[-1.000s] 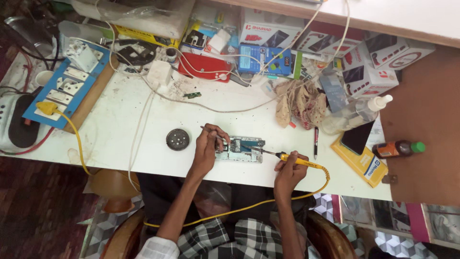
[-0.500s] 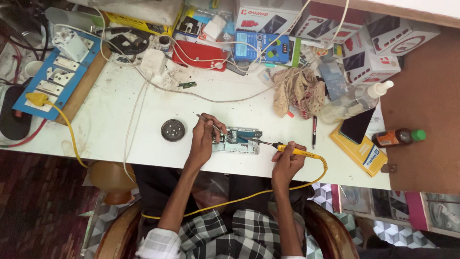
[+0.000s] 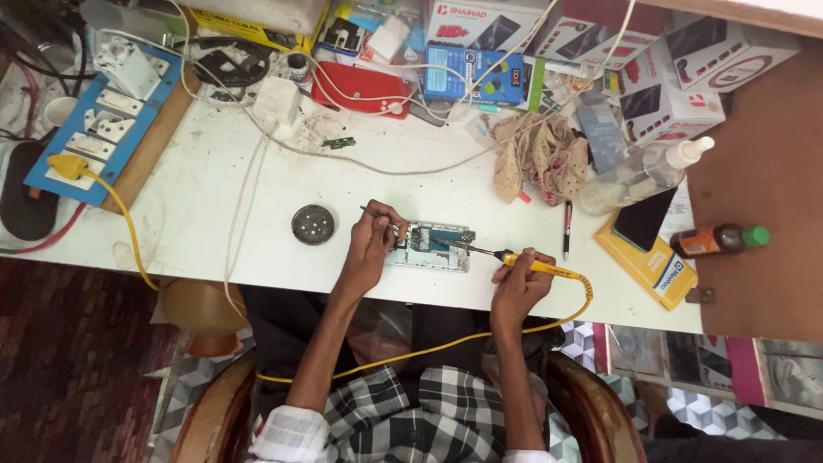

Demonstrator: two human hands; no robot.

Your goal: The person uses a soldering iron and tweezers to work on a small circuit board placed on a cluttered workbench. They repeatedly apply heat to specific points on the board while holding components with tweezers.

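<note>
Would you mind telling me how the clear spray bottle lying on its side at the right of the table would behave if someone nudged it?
The clear spray bottle lies on its side and looks round, so it would probably roll. It seems thin plastic and nearly empty, hence likely light. The crumpled cloth beside it might stop it.

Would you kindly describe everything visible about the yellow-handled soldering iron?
The soldering iron has a slim yellow handle, seemingly plastic, with a dark collar and a thin metal tip. It lies nearly level, tip pointing left onto the opened device at the white table's near edge. The right hand grips the handle like a pen. A yellow cord leaves its rear, loops down off the table and runs across the person's lap.
</note>
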